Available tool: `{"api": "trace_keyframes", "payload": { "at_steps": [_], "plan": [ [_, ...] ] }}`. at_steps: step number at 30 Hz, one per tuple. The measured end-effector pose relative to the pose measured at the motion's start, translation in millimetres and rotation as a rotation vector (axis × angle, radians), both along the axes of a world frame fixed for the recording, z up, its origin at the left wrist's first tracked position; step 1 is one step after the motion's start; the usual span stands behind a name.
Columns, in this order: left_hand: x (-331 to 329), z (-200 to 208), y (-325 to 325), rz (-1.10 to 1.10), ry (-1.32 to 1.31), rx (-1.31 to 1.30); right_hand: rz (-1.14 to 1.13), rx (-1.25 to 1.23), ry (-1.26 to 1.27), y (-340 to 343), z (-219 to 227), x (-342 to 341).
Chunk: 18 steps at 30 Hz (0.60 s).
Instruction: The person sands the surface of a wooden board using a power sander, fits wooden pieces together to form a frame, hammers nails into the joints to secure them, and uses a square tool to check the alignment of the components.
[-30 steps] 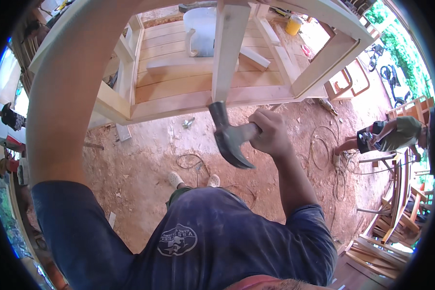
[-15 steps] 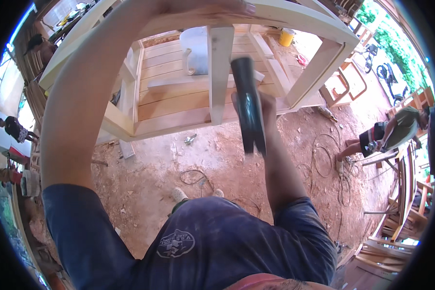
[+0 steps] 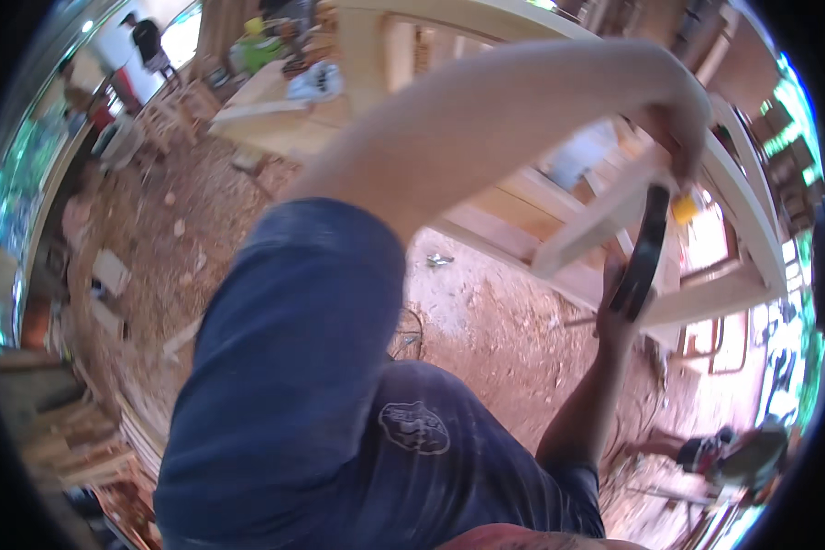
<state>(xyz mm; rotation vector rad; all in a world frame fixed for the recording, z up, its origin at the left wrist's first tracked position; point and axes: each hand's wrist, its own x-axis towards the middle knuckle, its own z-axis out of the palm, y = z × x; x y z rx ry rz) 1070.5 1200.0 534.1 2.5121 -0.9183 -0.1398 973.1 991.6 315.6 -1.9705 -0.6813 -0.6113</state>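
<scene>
The hammer [image 3: 649, 246] is up in the air just beside a pale upright [image 3: 591, 225] of the wooden frame [image 3: 717, 299], its dark head half hiding the right hand [image 3: 612, 295], whose fingers are clenched round the handle. The left hand [image 3: 680, 128] bends down over the upright's upper end; I can't tell whether its fingers grip. Beyond stands a yellow container [image 3: 686, 207]; shavings litter the reddish floor [image 3: 500, 316].

Wood pieces [image 3: 87, 449] lie at lower left; a dark-shirted person [image 3: 145, 38] stands upper left.
</scene>
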Motion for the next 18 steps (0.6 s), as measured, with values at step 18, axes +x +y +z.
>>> {"api": "trace_keyframes", "payload": {
  "at_steps": [18],
  "plan": [
    [-12.5,25.5,9.6,-0.001,-0.092,0.103,0.199,-0.879,-0.068,-95.4,-109.7,-26.8]
  ]
}}
